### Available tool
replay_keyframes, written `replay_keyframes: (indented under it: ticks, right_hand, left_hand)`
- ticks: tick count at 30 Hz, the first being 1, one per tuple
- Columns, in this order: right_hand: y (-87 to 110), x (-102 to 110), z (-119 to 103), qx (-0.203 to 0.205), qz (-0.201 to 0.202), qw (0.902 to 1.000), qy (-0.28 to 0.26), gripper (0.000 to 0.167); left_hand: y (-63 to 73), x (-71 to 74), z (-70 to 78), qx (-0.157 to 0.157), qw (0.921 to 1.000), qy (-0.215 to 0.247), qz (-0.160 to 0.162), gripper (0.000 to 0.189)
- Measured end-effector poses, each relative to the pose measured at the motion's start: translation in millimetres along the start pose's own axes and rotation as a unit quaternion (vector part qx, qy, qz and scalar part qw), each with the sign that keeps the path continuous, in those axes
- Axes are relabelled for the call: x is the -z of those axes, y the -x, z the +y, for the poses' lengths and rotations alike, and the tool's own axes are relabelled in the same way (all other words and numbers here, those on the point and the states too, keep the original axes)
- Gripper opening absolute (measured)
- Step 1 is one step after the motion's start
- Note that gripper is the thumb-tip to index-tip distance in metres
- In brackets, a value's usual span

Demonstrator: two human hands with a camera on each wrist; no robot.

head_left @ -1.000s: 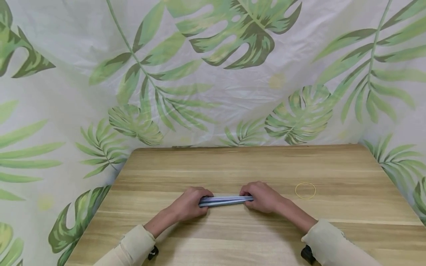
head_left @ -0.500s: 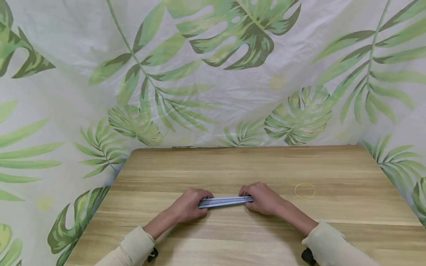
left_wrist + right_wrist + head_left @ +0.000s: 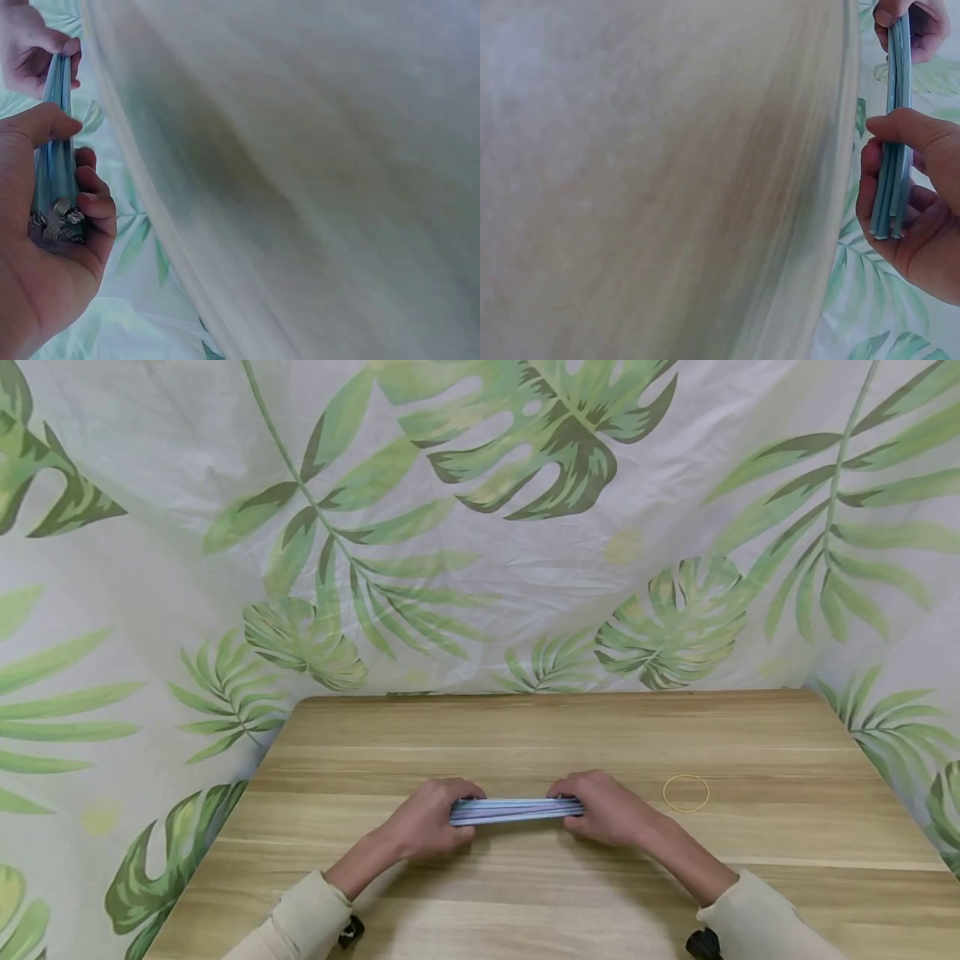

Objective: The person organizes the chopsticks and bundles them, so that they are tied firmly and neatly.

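Note:
A bundle of several slim, pencil-like blue sticks point(image 3: 517, 811) is held level above the table, lying left to right between both hands. My left hand point(image 3: 435, 820) grips the left end, thumb on one side and fingers curled round the other. In the left wrist view, silvery ridged tips point(image 3: 60, 221) of the sticks show by the palm. My right hand point(image 3: 606, 808) holds the opposite end; in the right wrist view the plain stick ends point(image 3: 883, 232) sit slightly uneven against the curled fingers. Off to the right, a thin yellow rubber band point(image 3: 686, 812) lies on the table.
The wood-grain table point(image 3: 480, 893) has rounded far corners. Behind it and at both sides hangs a pale cloth point(image 3: 540, 568) printed with green leaves.
My right hand has shifted slightly right, so more of the bundle shows between the hands. The bundle has turned a little and lies more level. The rubber band stays put.

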State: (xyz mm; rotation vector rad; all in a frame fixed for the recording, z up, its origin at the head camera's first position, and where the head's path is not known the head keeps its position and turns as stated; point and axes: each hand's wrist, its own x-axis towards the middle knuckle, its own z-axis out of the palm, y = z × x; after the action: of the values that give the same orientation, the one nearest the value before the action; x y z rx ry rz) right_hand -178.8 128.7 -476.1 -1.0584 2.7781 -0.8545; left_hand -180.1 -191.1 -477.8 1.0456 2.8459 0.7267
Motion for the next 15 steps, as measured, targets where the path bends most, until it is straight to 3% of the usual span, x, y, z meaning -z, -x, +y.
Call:
replay_keyframes:
  ticks: [4,10,15]
  right_hand:
    - [4.5,5,0,-0.002,0.019,0.9998,-0.007,0.02]
    - [11.8,9,-2,-0.009,0.051,0.9986,-0.003,0.017]
    - [16.6,12,-2,-0.014,0.074,0.9971,-0.011,0.02]
  left_hand:
    - [-3.3,4.2,3.0,-0.01,0.9996,0.024,0.008,0.032]
    - [-7.1,7.3,8.3,-0.01,0.999,0.018,0.039,0.026]
    - [-9.8,7.7,15.0,-0.003,0.9985,0.04,0.036,0.022]
